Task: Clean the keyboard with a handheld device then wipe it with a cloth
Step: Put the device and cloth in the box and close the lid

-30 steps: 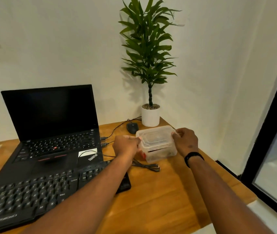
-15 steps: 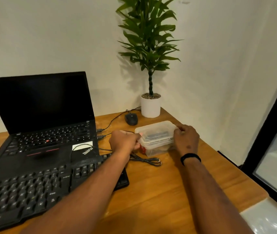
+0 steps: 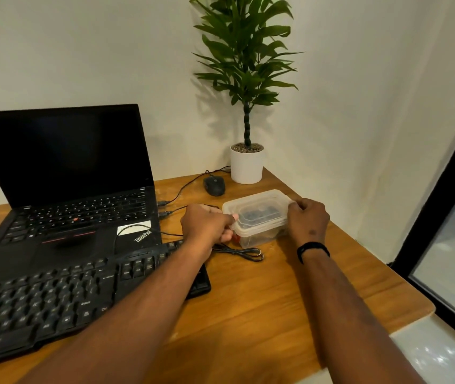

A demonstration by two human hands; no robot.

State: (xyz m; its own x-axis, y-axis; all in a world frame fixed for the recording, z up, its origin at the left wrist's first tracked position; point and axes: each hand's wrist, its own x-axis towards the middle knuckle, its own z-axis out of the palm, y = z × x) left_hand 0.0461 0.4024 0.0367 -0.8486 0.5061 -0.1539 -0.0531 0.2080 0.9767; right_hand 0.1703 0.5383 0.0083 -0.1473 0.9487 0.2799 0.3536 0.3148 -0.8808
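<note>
Head view of the counter [image 3: 262,300], read from left to right. At far left and nearest the viewer lies the black external keyboard [image 3: 54,295], the object to be cleaned; it rests flat with its rear edge overlapping the palm rest of the open laptop [image 3: 63,189], whose screen is dark. No device or cloth touches the keys, so neither the cleaning nor the wiping appears to have begun. A thin black cable [image 3: 237,252] lies coiled on the wood just right of the keyboard, in front of the box. The left hand [image 3: 207,225] reaches across the keyboard's right end; its fingers are curled and pinch the left rim of the clear plastic container [image 3: 259,217], at the edge of its lid. The container stands on the counter between the two hands, lid on; a dark object and something red show dimly through its walls, but whether these are the handheld device or the cloth cannot be told. The right hand [image 3: 308,220], with a black band at the wrist, grips the container's right edge with curled fingers. Behind the box sit a black mouse [image 3: 214,185] and a white potted plant [image 3: 247,164] against the wall. Judged from this arrangement, the work stands at its preparatory stage: opening the box, presumably to fetch the tools; all of the task proper remains.
</note>
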